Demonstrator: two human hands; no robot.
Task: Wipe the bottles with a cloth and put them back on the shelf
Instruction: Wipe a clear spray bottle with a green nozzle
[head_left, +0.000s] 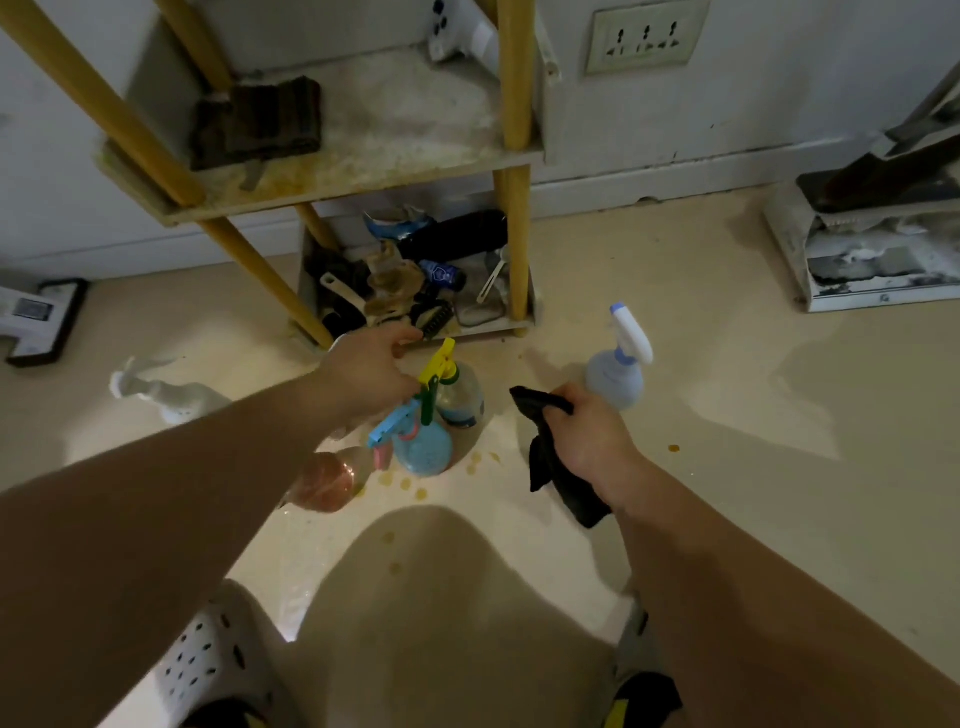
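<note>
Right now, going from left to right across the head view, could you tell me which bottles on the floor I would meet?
White spray bottle → pinkish bottle → turquoise spray bottle → pale blue spray bottle. The yellow-triggered bottle overlaps the turquoise one, so it is left out.

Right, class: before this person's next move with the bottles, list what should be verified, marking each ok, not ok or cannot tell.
1. Cloth in hand: ok. The right hand grips the dark cloth.
2. Left hand holding the yellow-trigger bottle: cannot tell, its fingers are hidden.
3. Room on the middle shelf: ok, though stained.
4. Floor dry: not ok, yellowish drops lie beside the bottles.
5. Bottles returned: not ok, the white-and-blue spray bottle stands on the floor.
</note>
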